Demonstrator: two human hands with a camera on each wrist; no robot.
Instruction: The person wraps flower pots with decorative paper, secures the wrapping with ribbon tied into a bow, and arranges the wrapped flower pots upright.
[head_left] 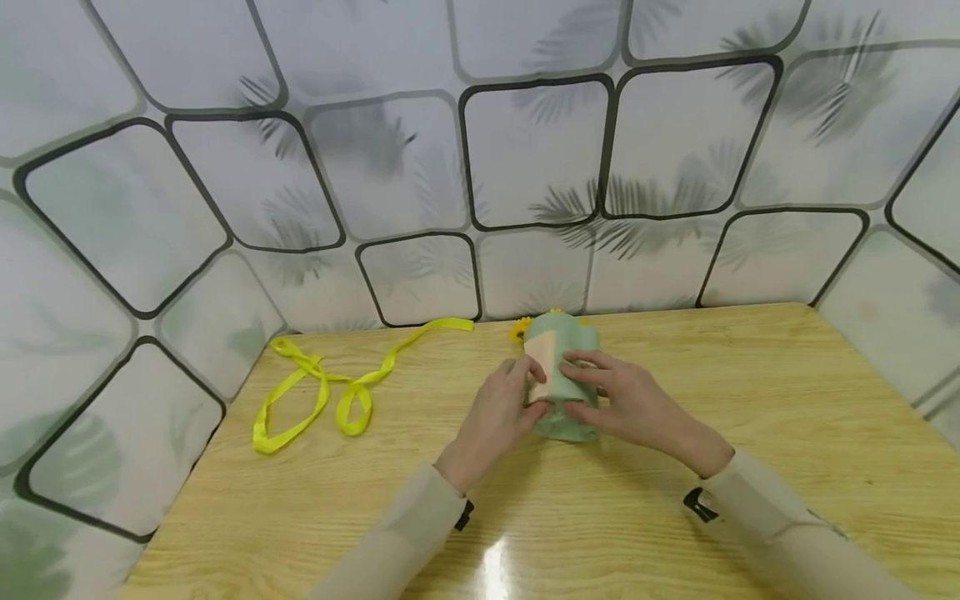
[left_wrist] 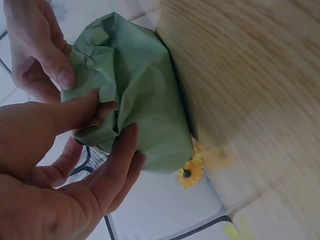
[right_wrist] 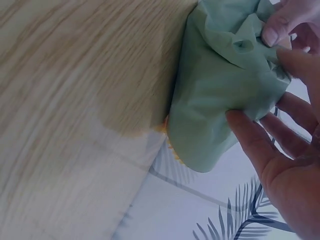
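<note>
L hand [head_left: 498,408], curled, pinches the green paper wrap [head_left: 573,379] & R hand [head_left: 633,400], part-curled, holds its other side nr the tabletop's [head_left: 750,392] far edge, so prob. best gather it evenly w/o crushing the yellow flowers [head_left: 521,328].

Green paper wrap [head_left: 576,337]: it is lying on its side on the table [head_left: 750,375], close to the far edge, and looking like a puffy roll.
Peach patch [head_left: 540,357]: it is showing on the left part of the wrap's top.
Near end: the green paper is bunching into lots of creases and folds.
Far end: the paper is looking smoother and curving round.
Yellow flowers [head_left: 520,328]: they are peeking out at the far end, one sticking out left.
Left hand [head_left: 497,412]: it is pinching the folds.
Right hand [head_left: 636,400]: it is holding the right side.
</note>
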